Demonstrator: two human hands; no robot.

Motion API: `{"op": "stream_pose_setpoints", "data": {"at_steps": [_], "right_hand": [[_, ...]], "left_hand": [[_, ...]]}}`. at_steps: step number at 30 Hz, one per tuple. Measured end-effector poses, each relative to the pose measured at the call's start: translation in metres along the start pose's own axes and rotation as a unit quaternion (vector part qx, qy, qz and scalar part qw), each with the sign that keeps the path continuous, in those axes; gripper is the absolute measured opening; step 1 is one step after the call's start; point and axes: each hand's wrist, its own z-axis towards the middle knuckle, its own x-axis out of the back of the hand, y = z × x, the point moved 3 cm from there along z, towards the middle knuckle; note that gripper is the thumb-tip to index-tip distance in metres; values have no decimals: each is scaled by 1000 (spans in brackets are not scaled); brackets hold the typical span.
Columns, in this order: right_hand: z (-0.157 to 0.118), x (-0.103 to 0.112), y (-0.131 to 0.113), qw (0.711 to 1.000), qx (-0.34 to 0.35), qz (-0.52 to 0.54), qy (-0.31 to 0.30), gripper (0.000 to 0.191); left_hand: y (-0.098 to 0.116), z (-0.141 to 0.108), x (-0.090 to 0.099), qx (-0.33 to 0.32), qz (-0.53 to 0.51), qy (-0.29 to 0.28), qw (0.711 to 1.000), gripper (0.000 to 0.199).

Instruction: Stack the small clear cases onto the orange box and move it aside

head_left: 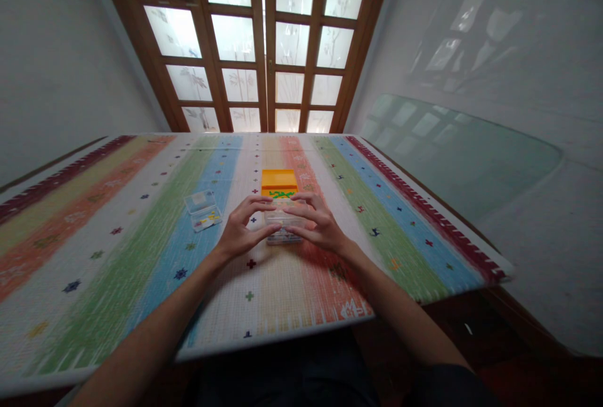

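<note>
A clear plastic box (pixel 284 235) with small items inside sits on the striped cloth in front of me. My left hand (pixel 245 226) is at its left side and my right hand (pixel 320 223) at its right, thumbs and fingers curved round its clear lid and holding it between them. Just behind it lies an open yellow box (pixel 279 178) with green pieces in its near half. Off to the left, an open clear box (pixel 206 219) holds yellow pieces in its near compartment.
The table bears a cloth (pixel 226 306) with coloured stripes and small motifs. A wooden door with glass panes (pixel 235 36) stands beyond the far edge. A pale glass panel (pixel 452 149) leans along the right wall.
</note>
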Motion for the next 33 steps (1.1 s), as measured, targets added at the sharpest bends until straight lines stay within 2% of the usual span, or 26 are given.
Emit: {"op": "stream_pose_setpoints", "data": {"at_steps": [5,11,17,21,24,27,30,33], "right_hand": [[-1,3,6,998,-37,34,-33,51],[-4,4,11,997,-32,47,-51,60],[-7,0,15,996,-31,45,-76,63],[-9,-1,17,993,-51,51,-94,64],[-11,-2,19,991,-63,56,-108,66],[-13,-2,20,989,-68,66,-113,73],[-14,-2,20,988,-75,70,-118,81],[-14,-2,21,986,-84,69,-124,87]], "left_hand": [[-5,-2,1,6,25,-20,999,30],[-13,-6,-3,16,12,-49,999,47],[-17,-11,-7,15,23,-75,997,55],[-15,-9,-2,2,42,-102,994,64],[-15,-4,18,-12,107,-118,987,69],[-24,2,52,-14,228,-77,971,76],[-45,-2,91,25,299,-31,953,93],[-73,-16,122,74,337,-18,938,108]]}}
